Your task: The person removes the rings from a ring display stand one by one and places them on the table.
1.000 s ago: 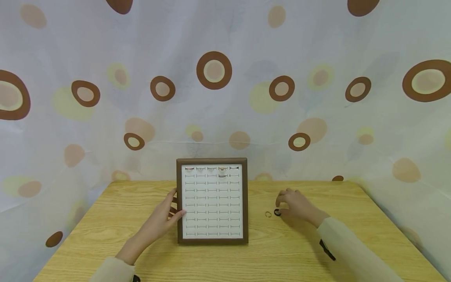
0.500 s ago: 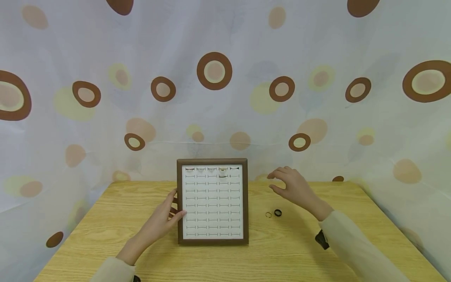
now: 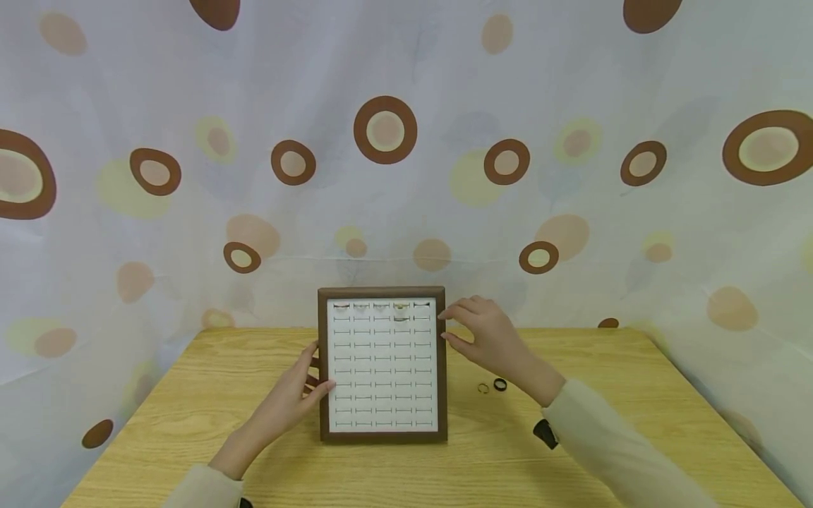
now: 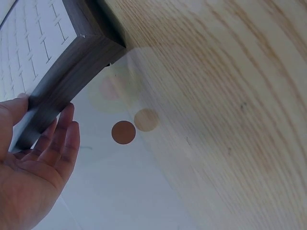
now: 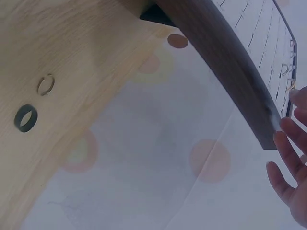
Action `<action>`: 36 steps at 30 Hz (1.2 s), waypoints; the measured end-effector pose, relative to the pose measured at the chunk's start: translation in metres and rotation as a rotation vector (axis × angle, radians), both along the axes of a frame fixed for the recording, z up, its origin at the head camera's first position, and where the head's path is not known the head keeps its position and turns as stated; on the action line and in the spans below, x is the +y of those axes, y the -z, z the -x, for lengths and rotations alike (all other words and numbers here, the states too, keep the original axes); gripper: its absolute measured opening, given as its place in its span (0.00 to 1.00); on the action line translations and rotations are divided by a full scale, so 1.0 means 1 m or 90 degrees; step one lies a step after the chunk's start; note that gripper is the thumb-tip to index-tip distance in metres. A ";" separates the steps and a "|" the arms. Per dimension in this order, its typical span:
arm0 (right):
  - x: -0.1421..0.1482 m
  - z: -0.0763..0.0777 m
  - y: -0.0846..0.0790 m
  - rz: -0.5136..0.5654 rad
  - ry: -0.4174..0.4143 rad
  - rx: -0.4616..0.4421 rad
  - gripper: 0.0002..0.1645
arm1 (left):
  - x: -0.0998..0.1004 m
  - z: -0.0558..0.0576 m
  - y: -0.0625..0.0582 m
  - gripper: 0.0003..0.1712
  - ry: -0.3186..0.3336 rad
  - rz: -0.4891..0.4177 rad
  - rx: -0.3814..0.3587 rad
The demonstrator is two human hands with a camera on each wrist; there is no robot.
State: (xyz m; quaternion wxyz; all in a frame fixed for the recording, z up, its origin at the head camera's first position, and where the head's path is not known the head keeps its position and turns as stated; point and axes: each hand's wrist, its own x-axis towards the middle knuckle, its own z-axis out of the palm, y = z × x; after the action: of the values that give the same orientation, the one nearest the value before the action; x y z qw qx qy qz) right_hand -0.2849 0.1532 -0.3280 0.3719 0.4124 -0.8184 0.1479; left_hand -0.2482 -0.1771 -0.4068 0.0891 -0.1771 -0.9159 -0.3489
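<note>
A brown-framed ring display board stands upright on the table, its white face lined with rows of slots. Several rings sit along the top row, and one dark ring is in the row below. My left hand grips the board's left edge, thumb on the front and fingers behind, as the left wrist view also shows. At the upper right edge is my right hand, fingertips right at the frame, fingers loosely bent and apart. A black ring and a thin open ring lie right of the board.
The wood-grain table extends to both sides of the board. Behind it hangs a pale curtain with brown and yellow circles. A dark watch-like band shows under my right sleeve.
My right hand has left the black ring, which now lies flat on the table, and moved up and left to the board's upper right edge. My left hand keeps its grip.
</note>
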 end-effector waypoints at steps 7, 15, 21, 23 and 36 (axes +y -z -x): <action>-0.026 -0.003 -0.006 -0.022 0.014 0.028 0.13 | 0.000 -0.003 0.000 0.42 0.003 -0.009 0.024; -0.045 0.000 -0.006 -0.031 0.034 0.021 0.12 | -0.001 0.000 0.002 0.41 0.004 -0.007 0.027; -0.054 0.004 -0.003 -0.020 0.038 0.036 0.10 | -0.001 0.001 0.002 0.41 0.003 0.000 0.021; -0.057 0.005 -0.002 -0.023 0.046 0.046 0.10 | -0.001 0.001 0.001 0.41 0.003 0.000 0.020; -0.065 0.011 0.007 0.004 0.078 0.051 0.05 | 0.000 0.000 0.001 0.42 0.001 0.004 0.019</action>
State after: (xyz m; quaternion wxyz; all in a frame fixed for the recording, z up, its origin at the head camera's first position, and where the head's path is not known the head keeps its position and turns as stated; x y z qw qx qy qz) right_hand -0.2954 0.0879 -0.3346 0.4138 0.3660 -0.8261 0.1112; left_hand -0.2480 -0.1771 -0.4078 0.1023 -0.1834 -0.9153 -0.3437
